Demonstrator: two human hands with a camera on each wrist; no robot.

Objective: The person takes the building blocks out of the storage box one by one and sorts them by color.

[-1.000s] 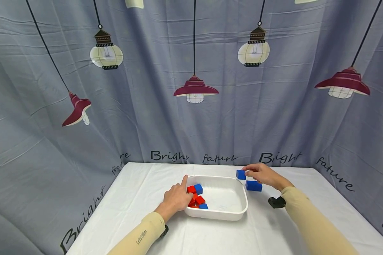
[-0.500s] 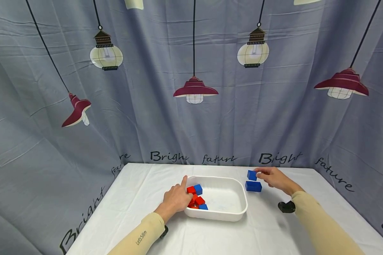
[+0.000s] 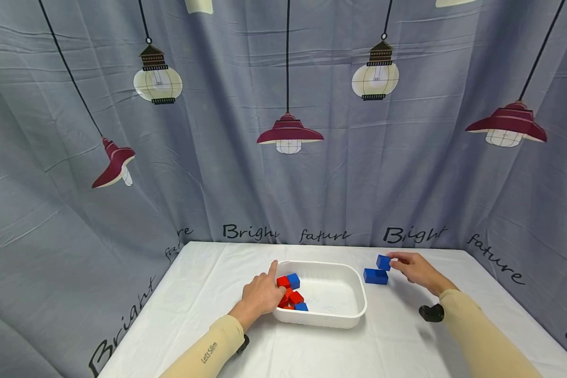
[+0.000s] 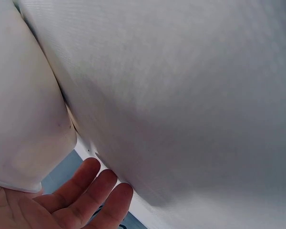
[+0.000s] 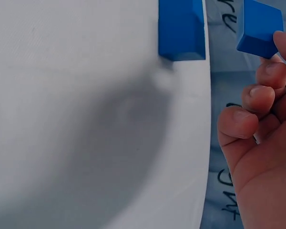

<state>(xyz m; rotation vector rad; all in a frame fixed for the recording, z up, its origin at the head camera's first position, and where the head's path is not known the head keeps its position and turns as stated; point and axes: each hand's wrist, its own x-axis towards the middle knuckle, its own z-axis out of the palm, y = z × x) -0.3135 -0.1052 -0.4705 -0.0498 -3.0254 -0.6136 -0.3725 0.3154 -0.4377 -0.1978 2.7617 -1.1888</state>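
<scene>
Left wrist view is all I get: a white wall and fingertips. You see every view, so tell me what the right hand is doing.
Observer: The right hand pinches a blue block.
Operator: Tell me what's in the tray.
Observer: Red blocks and blue blocks, gathered at the end by the left hand.
Operator: Report anything lying on the table outside it.
Observer: A longer blue block, just right of the tray.

The right wrist view crops the long blue block (image 5: 181, 31).
</scene>
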